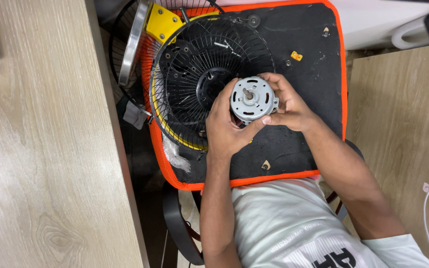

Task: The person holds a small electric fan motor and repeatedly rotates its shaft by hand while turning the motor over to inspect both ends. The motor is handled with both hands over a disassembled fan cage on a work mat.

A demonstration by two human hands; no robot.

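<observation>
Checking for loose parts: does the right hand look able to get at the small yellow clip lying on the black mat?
Probably yes. The small yellow clip lies in the open on the black mat, beyond the right hand, with nothing between them; but that hand is busy gripping the round grey motor.

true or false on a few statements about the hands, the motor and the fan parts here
1. Both hands, left hand and right hand, hold the round grey motor. True.
2. The motor's shaft end faces the camera. True.
3. The black wire fan guard lies on the wooden table. False: it lies on the black mat with orange edging.
4. The small yellow piece is in the right hand. False: it lies loose on the mat.
</observation>
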